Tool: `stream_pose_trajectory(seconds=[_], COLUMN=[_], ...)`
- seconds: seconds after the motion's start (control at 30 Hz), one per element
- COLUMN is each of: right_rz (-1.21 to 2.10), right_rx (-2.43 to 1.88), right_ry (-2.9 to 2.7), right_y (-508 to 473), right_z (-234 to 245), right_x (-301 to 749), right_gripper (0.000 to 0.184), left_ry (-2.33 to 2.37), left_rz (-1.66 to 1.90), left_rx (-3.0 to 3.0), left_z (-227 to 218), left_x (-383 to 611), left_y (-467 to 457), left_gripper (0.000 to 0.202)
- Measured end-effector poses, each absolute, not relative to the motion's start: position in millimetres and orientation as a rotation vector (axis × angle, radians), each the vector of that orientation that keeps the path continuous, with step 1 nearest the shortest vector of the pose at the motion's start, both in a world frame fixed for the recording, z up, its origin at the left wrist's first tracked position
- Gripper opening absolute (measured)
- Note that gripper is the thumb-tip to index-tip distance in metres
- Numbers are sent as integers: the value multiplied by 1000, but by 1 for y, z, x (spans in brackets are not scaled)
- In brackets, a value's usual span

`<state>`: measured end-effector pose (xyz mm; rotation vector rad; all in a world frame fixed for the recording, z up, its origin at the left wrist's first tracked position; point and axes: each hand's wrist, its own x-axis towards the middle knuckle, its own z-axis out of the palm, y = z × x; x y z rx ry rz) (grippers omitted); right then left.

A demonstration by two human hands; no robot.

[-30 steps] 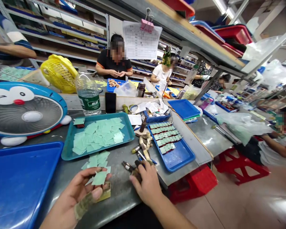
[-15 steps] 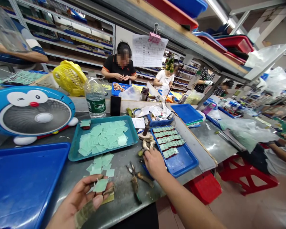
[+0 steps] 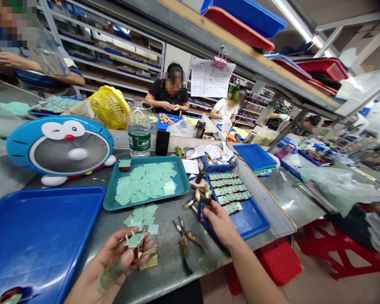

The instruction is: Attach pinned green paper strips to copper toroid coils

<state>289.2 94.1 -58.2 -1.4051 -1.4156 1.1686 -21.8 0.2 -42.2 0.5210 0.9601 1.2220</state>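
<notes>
My left hand (image 3: 112,259) is at the bottom centre, its fingers pinching a pale green square sheet (image 3: 134,240) above a small tan card (image 3: 148,264). Its palm carries a strip of greenish-brown wrapping. My right hand (image 3: 220,223) grips a blue-handled tool (image 3: 203,216), whose wrapped tip (image 3: 203,194) points up near the blue tray (image 3: 253,223) of green cards in rows. Wrapped-handle pliers (image 3: 184,247) lie open on the steel bench just below. Loose green squares (image 3: 142,217) lie to their left, and more fill a teal tray (image 3: 145,181).
A large blue tray (image 3: 41,236) fills the lower left. Behind stand a cartoon-face fan (image 3: 60,145), a water bottle (image 3: 139,131) and a phone (image 3: 162,142). Co-workers sit across the bench, with shelves behind them. Red stools stand on the floor at right.
My right hand has let go of the wrapped pliers, now lying on the bench, and taken the blue-handled tool. The left hand still pinches the green sheet. The whole view has shifted.
</notes>
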Motion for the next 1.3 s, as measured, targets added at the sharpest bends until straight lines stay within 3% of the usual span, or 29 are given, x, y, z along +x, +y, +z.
stream_pose_trajectory(seconds=[0.1,0.3,0.53,0.73,0.83,0.97,1.07,1.2,1.3], right_rz=[1352,1675,1881,1780,1736,1320,854,434,293], right_rx=[-1196,-905,-788,-854,-958,-1355,-1334,-1304,-1362], right_ry=[-1096,-764,-450,-363,-628,-1529,-2111,-2428,-2573], right_y=[78,22,11,26,27,13,7,12,17], right_z=[-46,-34,-32,-30,-29,-18,-1,26,46], right_x=[269,197,168,163,181,201,197,177,164], right_gripper=[39,32,35,43,42,40,27,24,25], left_ry=[906,773,623,513,458,450,451,500,560], left_rz=[1152,1047,992,1168,1234,1282,1305,1317,1345], left_rx=[573,715,763,464,346,303,335,415,490], left_z=[-43,-25,-14,-19,-21,-24,-25,-26,-26], left_x=[-21,5,10,5,0,-9,-13,-17,-19], left_y=[-3,-3,-8,-9,-9,-10,-11,-13,-13], left_gripper=[49,59,48,34,34,35,32,36,39])
